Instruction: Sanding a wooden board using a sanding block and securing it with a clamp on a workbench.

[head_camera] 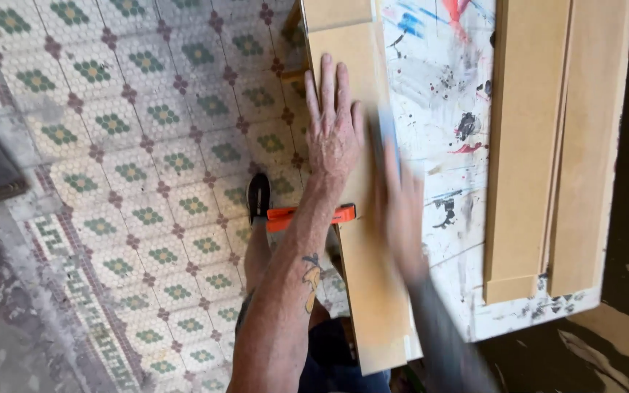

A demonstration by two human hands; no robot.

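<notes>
My left hand lies flat, fingers spread, on a long tan board that runs along the left edge of a paint-stained white table. My right hand is motion-blurred at the board's right edge; something bluish shows at its fingertips, but I cannot tell whether the hand holds it. An orange clamp grips the board from the left side, just under my left wrist.
Two more long tan boards lie side by side on the right part of the table. Patterned tile floor spreads to the left, with my shoe on it. Dark stained floor lies at the right.
</notes>
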